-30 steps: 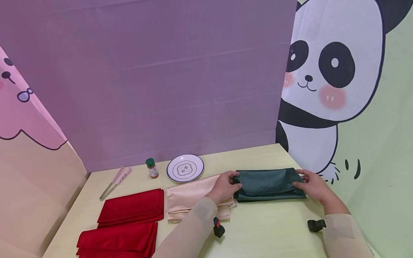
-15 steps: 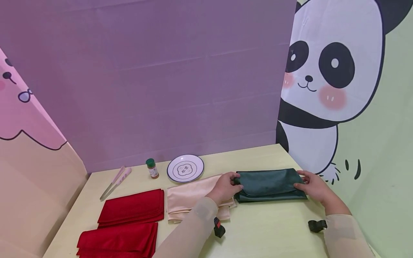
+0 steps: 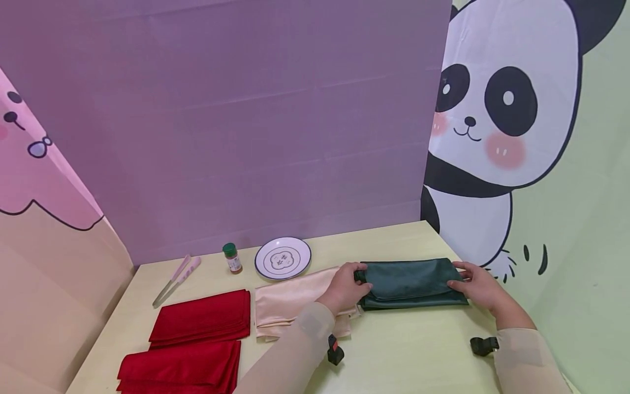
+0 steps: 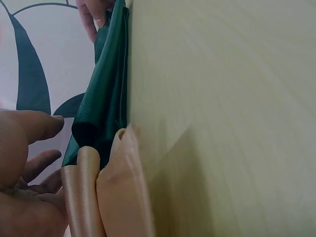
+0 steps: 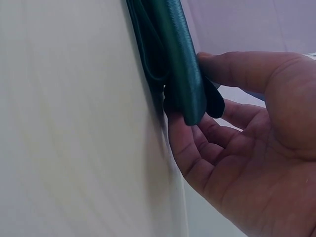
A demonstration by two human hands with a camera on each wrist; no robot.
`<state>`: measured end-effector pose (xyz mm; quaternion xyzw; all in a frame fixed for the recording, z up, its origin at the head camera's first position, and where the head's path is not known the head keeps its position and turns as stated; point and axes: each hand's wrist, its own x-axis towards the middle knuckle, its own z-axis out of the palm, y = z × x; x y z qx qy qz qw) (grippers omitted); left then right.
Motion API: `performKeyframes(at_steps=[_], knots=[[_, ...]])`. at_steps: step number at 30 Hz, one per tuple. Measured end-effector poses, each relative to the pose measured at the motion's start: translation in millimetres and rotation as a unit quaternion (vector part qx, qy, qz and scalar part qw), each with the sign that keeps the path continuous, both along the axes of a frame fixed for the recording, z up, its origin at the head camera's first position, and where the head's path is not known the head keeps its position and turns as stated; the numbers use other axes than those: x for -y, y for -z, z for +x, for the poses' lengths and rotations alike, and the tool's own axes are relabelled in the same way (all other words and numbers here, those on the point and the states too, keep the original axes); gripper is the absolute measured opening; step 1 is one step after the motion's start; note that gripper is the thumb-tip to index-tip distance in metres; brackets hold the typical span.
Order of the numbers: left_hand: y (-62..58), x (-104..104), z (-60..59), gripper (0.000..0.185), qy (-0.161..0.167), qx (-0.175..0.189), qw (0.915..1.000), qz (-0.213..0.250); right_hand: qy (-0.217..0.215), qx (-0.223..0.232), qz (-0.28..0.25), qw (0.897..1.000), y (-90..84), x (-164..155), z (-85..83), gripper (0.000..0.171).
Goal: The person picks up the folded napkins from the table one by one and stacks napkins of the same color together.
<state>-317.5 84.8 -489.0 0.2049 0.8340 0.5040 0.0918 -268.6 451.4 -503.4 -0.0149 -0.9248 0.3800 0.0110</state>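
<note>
A dark green folded cloth lies flat on the pale yellow table, right of centre. My left hand grips its left end, thumb on top and fingers curled at the edge. My right hand pinches the right end. In the right wrist view the thumb lies over the green cloth's fold and the fingers curl beneath it. In the left wrist view the green cloth rests partly on a beige cloth.
The beige folded cloth lies left of the green one. Two red folded cloths sit at the front left. A white plate, a small spice bottle and tongs stand near the purple back wall.
</note>
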Motion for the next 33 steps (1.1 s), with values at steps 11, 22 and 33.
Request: performKeyframes(at_steps=[11,22,33], knots=[[3.3,1,-3.4,0.058,0.013,-0.002,0.9997,-0.019,0.001,-0.004,-0.011,1.0,-2.9,3,0.6,0.076],[3.4,6,-8.2,0.061,0.014,0.003,0.9998,0.017,0.006,0.005,-0.012,1.0,-1.6,0,-2.2,0.077],[10.7,27,-14.5,0.052,0.008,-0.002,0.997,0.077,0.023,-0.027,-0.027,0.999,-5.2,5,-0.2,0.072]])
